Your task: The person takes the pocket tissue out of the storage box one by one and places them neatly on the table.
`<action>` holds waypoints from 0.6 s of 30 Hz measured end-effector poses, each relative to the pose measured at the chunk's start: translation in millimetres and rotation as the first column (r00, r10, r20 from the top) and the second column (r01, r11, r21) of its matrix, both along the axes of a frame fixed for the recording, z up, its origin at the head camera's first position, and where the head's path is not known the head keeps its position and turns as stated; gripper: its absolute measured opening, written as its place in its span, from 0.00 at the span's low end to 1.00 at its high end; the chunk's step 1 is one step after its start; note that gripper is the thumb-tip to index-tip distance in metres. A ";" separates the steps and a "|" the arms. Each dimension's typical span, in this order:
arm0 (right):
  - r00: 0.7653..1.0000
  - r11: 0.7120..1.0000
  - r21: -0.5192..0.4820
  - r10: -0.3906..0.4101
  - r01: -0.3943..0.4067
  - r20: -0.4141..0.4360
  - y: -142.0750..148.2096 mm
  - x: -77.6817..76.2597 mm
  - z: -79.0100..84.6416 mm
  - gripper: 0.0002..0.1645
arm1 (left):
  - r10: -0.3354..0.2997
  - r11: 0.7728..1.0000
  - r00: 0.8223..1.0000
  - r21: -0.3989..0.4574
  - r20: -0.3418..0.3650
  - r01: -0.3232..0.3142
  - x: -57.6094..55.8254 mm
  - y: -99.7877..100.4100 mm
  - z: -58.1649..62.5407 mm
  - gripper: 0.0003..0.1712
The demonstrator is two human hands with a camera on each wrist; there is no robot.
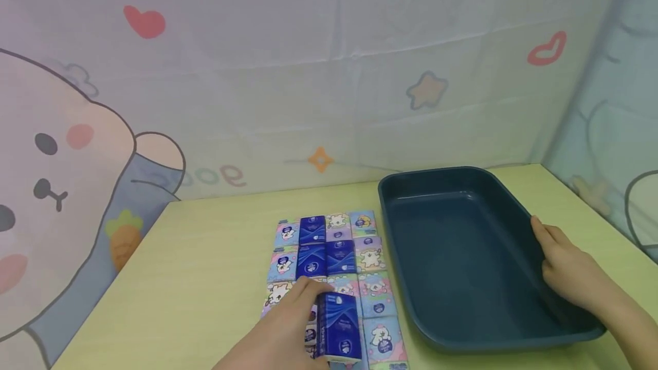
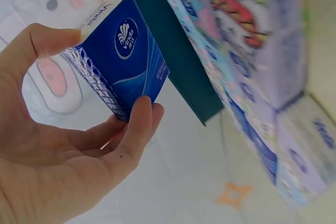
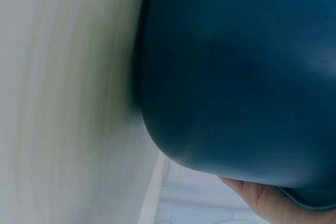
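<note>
My left hand [image 1: 290, 324] pinches a dark blue Vinda tissue pack [image 1: 340, 327] between thumb and fingers, over the near part of a grid of tissue packs [image 1: 312, 261]. In the left wrist view the held pack [image 2: 128, 51] is tilted, thumb at one end and fingertips at the other. To the right stands a deep, dark teal bin [image 1: 462, 256], its inside bare. My right hand [image 1: 573, 270] grips the bin's right rim; in the right wrist view, part of that hand [image 3: 268, 200] shows below the bin's wall [image 3: 236, 87].
The grid mixes blue packs [image 1: 341, 257] with pastel cartoon packs [image 1: 382, 340], lying close beside the bin's left side. All stand on a pale yellow-green table [image 1: 195, 278]. A printed cloth [image 1: 257, 101] hangs behind the table, and another [image 1: 617, 130] at its right.
</note>
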State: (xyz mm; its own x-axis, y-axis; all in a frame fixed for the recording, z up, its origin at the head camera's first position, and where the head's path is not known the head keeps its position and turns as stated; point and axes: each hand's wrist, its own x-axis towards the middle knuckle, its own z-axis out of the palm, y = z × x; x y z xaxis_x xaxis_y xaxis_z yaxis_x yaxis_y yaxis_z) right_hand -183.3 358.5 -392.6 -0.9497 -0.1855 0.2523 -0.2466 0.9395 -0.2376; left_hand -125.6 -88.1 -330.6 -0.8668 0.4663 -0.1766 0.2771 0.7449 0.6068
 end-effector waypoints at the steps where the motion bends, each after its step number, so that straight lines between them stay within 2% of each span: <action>1: 1.000 1.000 0.000 0.001 -0.001 -0.001 -0.3 0.3 -0.2 0.43 | -0.003 1.000 1.000 0.018 -0.002 0.003 0.0 -6.7 -3.1 0.53; 5: 1.000 1.000 -0.005 -0.001 0.001 0.010 -0.3 0.1 -0.3 0.43 | -0.002 0.998 1.000 0.069 -0.017 0.003 0.1 -30.5 -13.9 0.53; 8: 1.000 1.000 -0.005 0.000 0.000 0.013 -0.6 -0.4 -0.6 0.43 | 0.044 0.997 0.999 0.064 0.025 -0.046 2.6 -43.4 -19.9 0.55; 12: 1.000 1.000 -0.001 -0.002 0.002 0.007 -0.6 -0.7 -1.8 0.43 | 0.124 0.992 0.989 0.011 0.076 -0.125 7.4 -56.8 -26.2 0.58; 18: 1.000 1.000 0.001 -0.005 0.005 -0.004 1.0 -0.8 -1.2 0.42 | 0.145 0.989 0.989 0.027 0.006 -0.145 10.3 -79.4 -37.2 0.56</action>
State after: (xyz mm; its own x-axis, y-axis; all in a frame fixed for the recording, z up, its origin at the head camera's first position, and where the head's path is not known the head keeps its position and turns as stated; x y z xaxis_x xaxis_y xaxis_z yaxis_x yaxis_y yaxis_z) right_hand -184.0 359.5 -393.8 -0.9495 -0.1810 0.2562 -0.2431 0.9409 -0.2360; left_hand -115.3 -167.5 -367.8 -0.9250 0.3401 -0.1693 0.1645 0.7602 0.6285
